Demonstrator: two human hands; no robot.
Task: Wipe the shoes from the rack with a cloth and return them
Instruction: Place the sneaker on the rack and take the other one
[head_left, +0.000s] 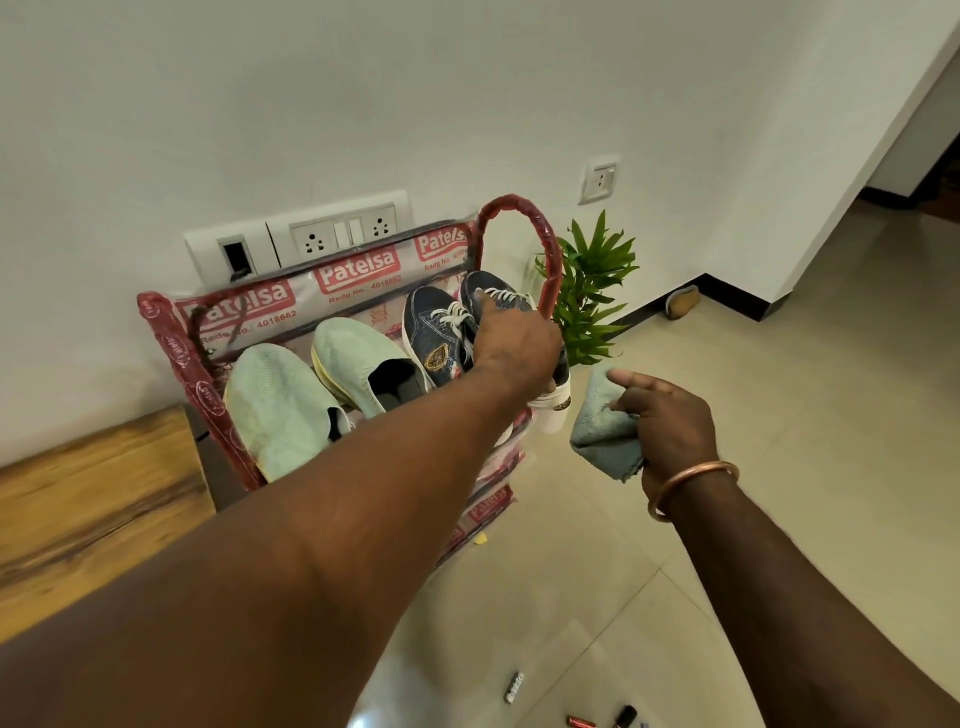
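Head view, and the left hand is right across the body at the one o'clock end of the rack. Its fingers are curled over the middle of the end navy sneaker, with one finger laid out along the laces. The sneaker sits tilted on the top shelf, its white heel hanging off the front edge and its toe up by the red side loop.

Over at three o'clock, the right hand pinches a folded grey cloth between thumb and palm. Its forefinger points out, and it is just beside that heel but not touching it.

Whether this shoe is coming out or going back, I can't tell from here. Either way the grip wants to wrap the upper rather than the laces, because a hold by the laces would let the shoe swing.

Its twin navy sneaker sits hard against it at nine o'clock, so the clean path is up and toward the person, not sideways. A sideways pull risks dragging the twin along, or knocking the plant behind the loop.

Two pale green slip-ons wait further along at nine o'clock. The cloth is close, so the wipe can begin as soon as the heel is clear.
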